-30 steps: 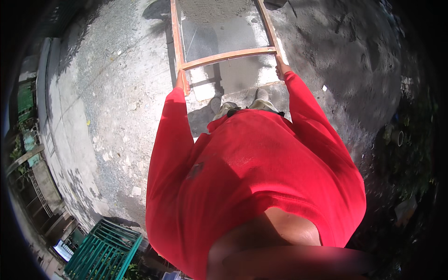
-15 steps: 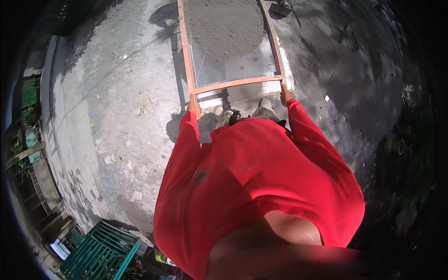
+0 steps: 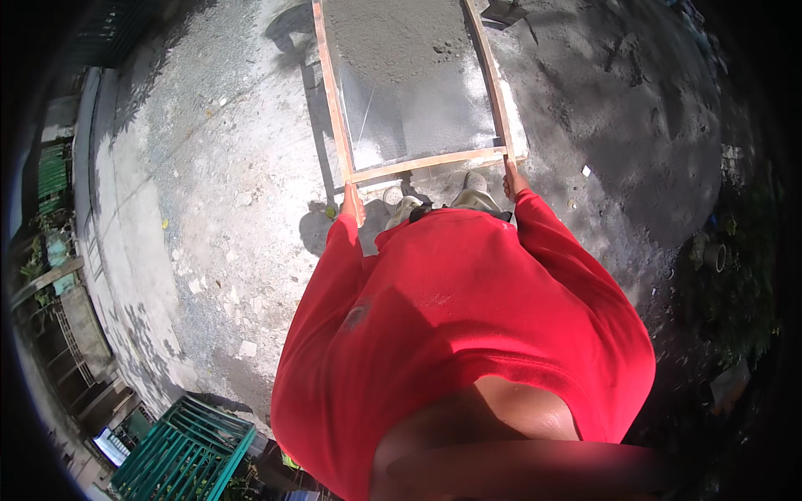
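Note:
A wooden-framed sand sieve [image 3: 430,162] stretches away in front of me, its far end cut off by the top of the view. Its grey mesh [image 3: 418,121] shows bare at the near end, while a layer of damp-looking grey sand [image 3: 393,37] covers the farther part. My left hand [image 3: 352,203] is closed around the handle end of the left rail. At the right rail's end, my right hand [image 3: 514,181] grips in the same way. Both arms reach forward in red sleeves, and my shoes [image 3: 474,182] stand just behind the near crossbar.
Dark grey sand [image 3: 618,150] spreads over the ground on the right. Pale, rough ground [image 3: 242,184] with small stones lies on the left. A green slatted metal rack [image 3: 184,447] is at the lower left. A dark shovel-like blade [image 3: 504,12] lies beyond the sieve's right rail.
The sieve has come slightly nearer to me, both hands moving with it. The sand's near edge now lies farther from the crossbar, leaving more mesh bare.

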